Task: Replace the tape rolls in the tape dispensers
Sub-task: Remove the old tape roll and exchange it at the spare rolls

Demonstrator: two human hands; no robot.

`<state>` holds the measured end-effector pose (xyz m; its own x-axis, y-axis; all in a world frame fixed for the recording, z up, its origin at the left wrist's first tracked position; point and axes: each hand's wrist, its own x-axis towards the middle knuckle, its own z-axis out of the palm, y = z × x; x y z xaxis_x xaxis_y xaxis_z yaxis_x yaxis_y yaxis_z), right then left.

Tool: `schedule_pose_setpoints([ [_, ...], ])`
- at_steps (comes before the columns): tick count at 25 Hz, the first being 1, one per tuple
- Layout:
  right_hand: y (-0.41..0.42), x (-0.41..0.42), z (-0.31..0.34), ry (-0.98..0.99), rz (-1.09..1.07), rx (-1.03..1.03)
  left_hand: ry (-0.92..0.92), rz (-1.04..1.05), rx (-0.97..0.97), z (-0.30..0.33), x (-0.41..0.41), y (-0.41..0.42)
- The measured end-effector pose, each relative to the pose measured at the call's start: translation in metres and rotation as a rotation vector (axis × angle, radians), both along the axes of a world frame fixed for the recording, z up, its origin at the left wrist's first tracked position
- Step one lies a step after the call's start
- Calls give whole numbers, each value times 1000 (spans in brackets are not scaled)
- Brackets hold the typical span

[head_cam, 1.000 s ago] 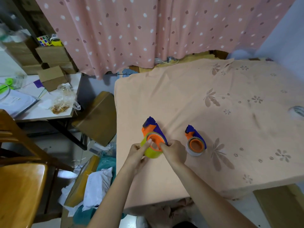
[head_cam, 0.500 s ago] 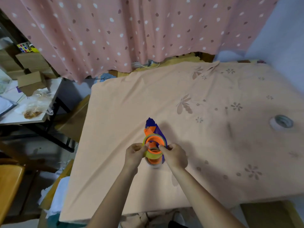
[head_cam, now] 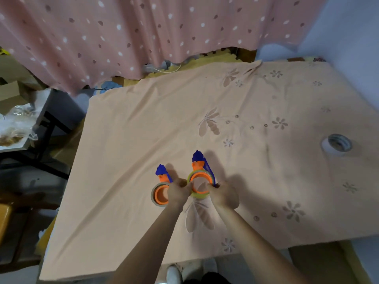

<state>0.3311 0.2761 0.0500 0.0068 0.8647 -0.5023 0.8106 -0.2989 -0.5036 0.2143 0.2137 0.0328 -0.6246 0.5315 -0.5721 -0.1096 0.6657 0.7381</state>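
Head view looks down on a peach floral cloth-covered table [head_cam: 143, 124], whose near edge is cut by both forearms and whose right end runs out of the picture. Much of the orange-and-blue tape dispenser with the yellow-green roll [head_cam: 200, 181] is hidden: its lower body sits behind the fingers, and only the blue nose, the orange core ring and the roll's rim show. The left hand [head_cam: 178, 191] pinches the left rim of that roll, fingers closed on it; the right hand [head_cam: 222, 194] is closed on the right side, though whether it grips the roll or the dispenser's frame is hard to make out. Just left of this dispenser, touching the left hand's knuckles, lies a second orange-and-blue dispenser with a pale tan roll [head_cam: 161, 193], partly covered by that hand. Well to the right of the held dispenser a loose whitish tape roll [head_cam: 336, 144] lies flat on the cloth. Beyond the table hangs a pink dotted curtain [head_cam: 123, 33].
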Motion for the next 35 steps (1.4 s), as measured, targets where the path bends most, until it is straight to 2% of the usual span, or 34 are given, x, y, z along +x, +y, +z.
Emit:
schedule_pose_setpoints([
  [5,9,-9,-23,-90,6,-11,87,-6,-53,-23,4,10],
  [9,19,-16,-38,-94,-21,4,196,-98,-98,-28,2,22],
  [15,23,-13,-49,-81,-25,-49,127,-141,-176,-38,12,27],
  [24,1,11,-59,26,26,-163,25,-123,-140,-29,20,23],
  [30,-23,1,-38,82,59,-92,120,41,46,-9,1,-15],
  [35,-43,-47,-23,125,260,-22,245,177,-29,-9,-45,-55],
])
